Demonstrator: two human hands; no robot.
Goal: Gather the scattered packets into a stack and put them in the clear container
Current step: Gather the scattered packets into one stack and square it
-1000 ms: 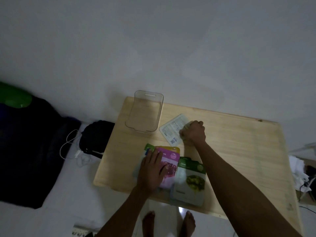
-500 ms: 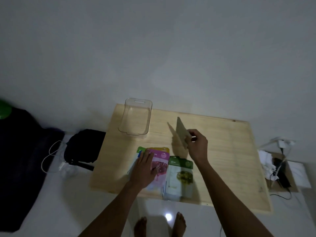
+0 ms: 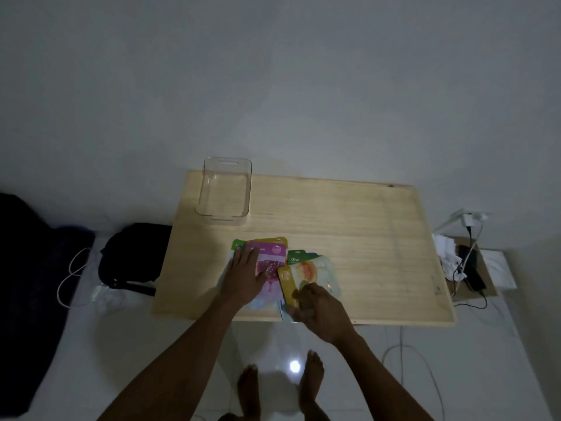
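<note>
Left hand (image 3: pixel 243 276) lies flat, fingers spread, on the pink packet (image 3: pixel 270 268); right hand (image 3: pixel 318 308) pinches the yellow packet (image 3: pixel 293 279) near the table's (image 3: pixel 364 238) near edge.

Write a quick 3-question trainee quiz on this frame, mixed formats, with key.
1. True or false: the container already holds packets.
2. Which packet lies under the left hand? A) pink packet B) olive packet C) yellow packet
3. Fill in: the right hand is at the ____ packet.

Key: 1 false: it is empty, at the table's far left corner. 2 A. 3 yellow: it lies over the olive one.
</note>
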